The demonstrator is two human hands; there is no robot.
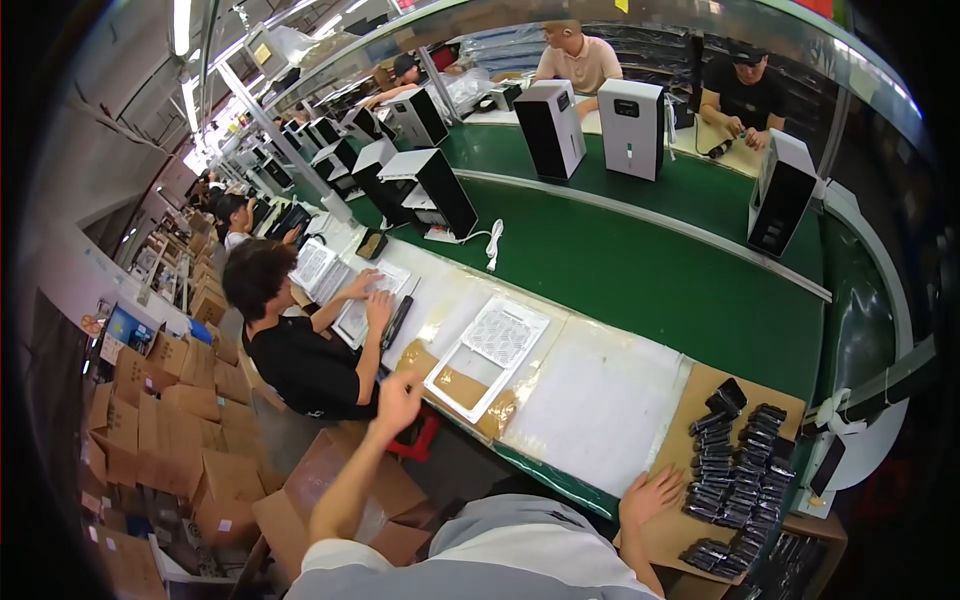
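Observation:
My left hand (pixel 399 400) is raised beside the near left edge of the workbench, its fingers curled; whatever it holds, if anything, is hidden. Just to its right lies a white plastic panel (pixel 487 355), with a patterned grille at its far end and a rectangular opening nearer me. Brown paper (pixel 463 387) shows through that opening. Flat on the bench's near edge, my right hand (pixel 650 495) has its fingers spread and holds nothing. It rests beside a cardboard sheet (pixel 690 425) that carries several rows of small black wrapped parts (pixel 745 480).
A green conveyor (pixel 620 270) runs beyond the bench, bearing black-and-white appliance housings (pixel 632 130). To my left a co-worker in black (pixel 305 350) handles another white panel. Cardboard boxes (pixel 180 440) crowd the left floor; an open carton (pixel 340 490) stands below my left arm.

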